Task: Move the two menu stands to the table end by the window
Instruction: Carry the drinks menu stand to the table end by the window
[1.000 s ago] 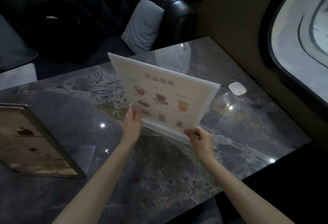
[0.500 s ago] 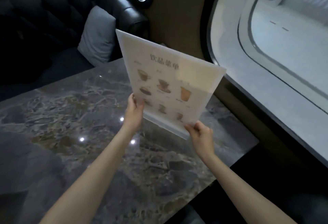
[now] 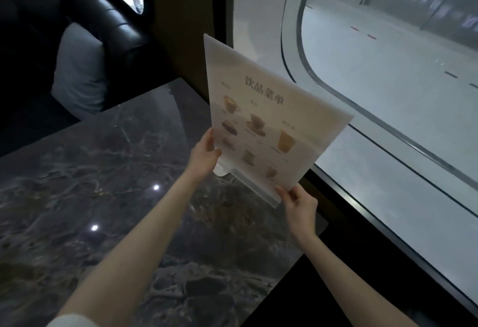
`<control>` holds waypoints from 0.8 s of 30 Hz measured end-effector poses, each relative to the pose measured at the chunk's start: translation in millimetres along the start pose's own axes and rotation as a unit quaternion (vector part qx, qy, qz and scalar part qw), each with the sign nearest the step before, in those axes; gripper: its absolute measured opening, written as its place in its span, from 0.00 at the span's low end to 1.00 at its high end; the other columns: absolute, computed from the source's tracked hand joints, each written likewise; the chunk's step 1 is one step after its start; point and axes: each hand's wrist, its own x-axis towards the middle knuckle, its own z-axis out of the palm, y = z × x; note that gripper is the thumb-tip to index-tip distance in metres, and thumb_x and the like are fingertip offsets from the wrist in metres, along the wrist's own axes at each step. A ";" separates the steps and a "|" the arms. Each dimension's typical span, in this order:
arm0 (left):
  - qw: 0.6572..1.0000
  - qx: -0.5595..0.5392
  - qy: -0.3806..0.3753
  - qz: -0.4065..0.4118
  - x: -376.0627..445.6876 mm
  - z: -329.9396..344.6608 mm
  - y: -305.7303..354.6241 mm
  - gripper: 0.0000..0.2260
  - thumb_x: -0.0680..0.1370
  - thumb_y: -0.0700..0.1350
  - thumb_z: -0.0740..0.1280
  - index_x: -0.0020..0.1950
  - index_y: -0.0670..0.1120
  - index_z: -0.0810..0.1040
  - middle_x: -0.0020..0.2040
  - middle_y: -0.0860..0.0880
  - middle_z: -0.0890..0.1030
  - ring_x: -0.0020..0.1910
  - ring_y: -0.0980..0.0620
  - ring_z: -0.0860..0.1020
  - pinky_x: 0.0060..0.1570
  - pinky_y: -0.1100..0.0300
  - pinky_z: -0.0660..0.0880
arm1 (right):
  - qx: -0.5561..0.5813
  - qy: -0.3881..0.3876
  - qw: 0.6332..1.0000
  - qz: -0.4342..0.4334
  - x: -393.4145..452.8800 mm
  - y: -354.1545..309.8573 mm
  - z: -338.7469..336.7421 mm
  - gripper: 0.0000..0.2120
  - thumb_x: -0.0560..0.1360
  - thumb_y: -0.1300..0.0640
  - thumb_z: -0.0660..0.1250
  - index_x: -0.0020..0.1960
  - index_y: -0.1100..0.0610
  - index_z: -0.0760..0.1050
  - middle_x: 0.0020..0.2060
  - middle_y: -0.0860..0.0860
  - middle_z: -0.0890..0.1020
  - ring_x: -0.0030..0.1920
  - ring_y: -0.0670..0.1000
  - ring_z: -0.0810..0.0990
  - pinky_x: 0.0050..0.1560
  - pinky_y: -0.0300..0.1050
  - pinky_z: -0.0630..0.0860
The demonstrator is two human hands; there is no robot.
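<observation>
A clear acrylic menu stand (image 3: 269,119) with a pale drinks menu of cups and Chinese text is held tilted in the air above the window end of the dark marble table (image 3: 108,197). My left hand (image 3: 204,156) grips its lower left edge. My right hand (image 3: 300,205) pinches its lower right corner by the clear base. The second menu stand is out of view.
A large window (image 3: 388,93) runs along the right beyond the table's end. A black tufted sofa (image 3: 113,24) with a grey cushion (image 3: 77,73) sits behind the table. A small white object (image 3: 221,171) peeks out under the stand.
Both hands have carried the menu stand to the right, from the table's middle toward the window end. The view has swung right; the framed second stand at left has left the view.
</observation>
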 end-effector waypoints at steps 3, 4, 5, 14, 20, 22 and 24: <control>1.000 -0.003 -0.028 0.006 14.2 14.0 5.7 0.26 0.75 0.33 0.60 0.70 0.53 0.67 0.66 0.52 0.76 0.65 0.51 0.73 0.64 0.48 0.70 | -0.012 0.016 1.000 -0.002 7.8 11.1 -5.1 0.06 0.75 0.60 0.66 0.48 0.62 0.78 0.35 0.46 0.79 0.35 0.38 0.76 0.36 0.28 0.72; 0.999 -0.002 -0.037 0.002 18.4 17.9 7.5 0.26 0.75 0.33 0.59 0.70 0.53 0.67 0.66 0.53 0.75 0.65 0.52 0.72 0.63 0.50 0.70 | -0.011 0.019 1.000 0.003 10.2 14.4 -5.9 0.05 0.75 0.60 0.66 0.47 0.62 0.78 0.34 0.46 0.78 0.34 0.39 0.75 0.35 0.30 0.71; 0.999 -0.005 -0.046 -0.004 22.3 21.6 8.5 0.26 0.75 0.33 0.59 0.70 0.52 0.66 0.65 0.53 0.75 0.65 0.53 0.72 0.62 0.53 0.70 | -0.010 0.023 1.000 0.008 12.5 17.3 -6.5 0.05 0.75 0.60 0.66 0.45 0.61 0.78 0.32 0.45 0.78 0.32 0.39 0.75 0.34 0.32 0.71; 0.996 -0.043 -0.063 -0.048 47.9 50.2 6.3 0.26 0.77 0.29 0.56 0.74 0.44 0.60 0.71 0.46 0.69 0.70 0.48 0.68 0.61 0.61 0.67 | -0.012 0.045 0.998 0.032 26.6 40.2 -4.8 0.06 0.74 0.60 0.66 0.43 0.63 0.78 0.31 0.50 0.79 0.32 0.39 0.75 0.34 0.29 0.70; 0.995 -0.054 -0.063 -0.057 59.4 49.3 -4.2 0.27 0.77 0.30 0.57 0.75 0.42 0.57 0.73 0.44 0.66 0.71 0.48 0.66 0.62 0.60 0.66 | -0.013 0.048 0.998 0.047 34.7 48.5 2.8 0.05 0.73 0.61 0.67 0.39 0.61 0.77 0.28 0.43 0.77 0.31 0.31 0.76 0.32 0.26 0.69; 0.994 -0.059 -0.066 -0.059 60.3 50.1 -5.1 0.27 0.77 0.30 0.57 0.75 0.42 0.57 0.73 0.45 0.66 0.71 0.49 0.66 0.61 0.61 0.66 | -0.014 0.049 0.997 0.052 35.6 49.8 4.3 0.08 0.73 0.61 0.68 0.35 0.57 0.75 0.27 0.44 0.76 0.29 0.33 0.75 0.31 0.29 0.68; 0.994 -0.066 -0.067 -0.054 60.6 50.8 -5.9 0.26 0.77 0.29 0.56 0.75 0.42 0.58 0.72 0.45 0.67 0.68 0.52 0.67 0.59 0.63 0.66 | -0.019 0.052 0.997 0.049 35.8 50.3 5.1 0.15 0.73 0.61 0.68 0.30 0.50 0.70 0.24 0.42 0.73 0.26 0.35 0.73 0.29 0.28 0.66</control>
